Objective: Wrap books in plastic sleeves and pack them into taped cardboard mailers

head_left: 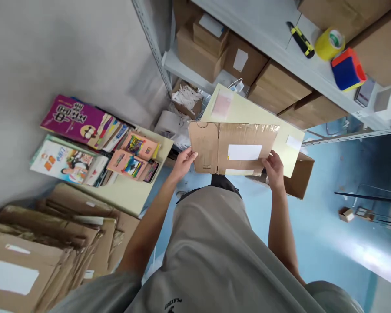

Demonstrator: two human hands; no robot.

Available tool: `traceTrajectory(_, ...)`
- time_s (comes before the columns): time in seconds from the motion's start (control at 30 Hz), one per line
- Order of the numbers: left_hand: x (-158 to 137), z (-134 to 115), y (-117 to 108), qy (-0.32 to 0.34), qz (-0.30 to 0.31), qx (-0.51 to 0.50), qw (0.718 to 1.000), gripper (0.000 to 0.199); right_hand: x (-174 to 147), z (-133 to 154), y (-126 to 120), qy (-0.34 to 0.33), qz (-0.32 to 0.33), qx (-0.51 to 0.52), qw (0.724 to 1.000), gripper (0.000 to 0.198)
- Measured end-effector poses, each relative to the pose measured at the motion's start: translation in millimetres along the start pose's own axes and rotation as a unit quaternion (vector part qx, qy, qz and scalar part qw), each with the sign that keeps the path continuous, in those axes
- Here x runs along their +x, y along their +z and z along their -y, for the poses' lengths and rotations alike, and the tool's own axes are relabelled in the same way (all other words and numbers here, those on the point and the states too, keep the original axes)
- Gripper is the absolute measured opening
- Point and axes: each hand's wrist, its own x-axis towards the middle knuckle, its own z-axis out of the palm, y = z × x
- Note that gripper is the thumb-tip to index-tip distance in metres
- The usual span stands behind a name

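Between my two hands is a flattened cardboard box with white labels on its face and tape along its upper edge. My left hand pinches its left edge, the thumb lying near the corner. At the lower right edge, my right hand grips the cardboard with the thumb on top and the other fingers partly hidden. Behind the cardboard, a pale yellow tabletop carries a pinkish slip near its far end.
On the left, a second pale table bears stacked books. Folded cartons lean at lower left. A grey shelf holds a utility knife, yellow tape and boxes. An open carton stands below on the right.
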Motion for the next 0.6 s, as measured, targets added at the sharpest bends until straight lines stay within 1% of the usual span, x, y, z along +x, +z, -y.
traceTrajectory(0.07,40,1,26,0.002,-0.007,0.033,0.999,0.077,40,-23,-5,0.013,0.016,0.016,1.000,0.050)
traceTrajectory(0.1,61,2,39,0.002,-0.011,0.047,0.999,0.078,59,-33,-9,0.019,0.014,0.018,1.000,0.044)
traceTrajectory(0.2,121,5,81,0.003,-0.008,0.086,0.996,0.076,107,-56,-22,0.031,-0.010,0.012,0.999,0.039)
traceTrajectory(0.27,156,5,106,0.004,-0.004,0.106,0.994,0.072,129,-67,-32,0.044,-0.026,0.010,0.999,0.040)
traceTrajectory(0.37,195,1,134,-0.001,-0.024,0.114,0.993,0.068,149,-76,-44,0.066,-0.044,0.030,0.996,0.045)
traceTrajectory(0.47,219,-9,153,-0.004,-0.047,0.112,0.993,0.060,157,-78,-50,0.075,-0.050,0.063,0.994,0.049)
traceTrajectory(0.53,230,-17,162,-0.001,-0.038,0.107,0.994,0.053,159,-77,-50,0.080,-0.048,0.076,0.993,0.051)
traceTrajectory(0.6,238,-24,171,-0.002,-0.007,0.097,0.995,0.048,159,-75,-46,0.087,-0.039,0.080,0.992,0.052)
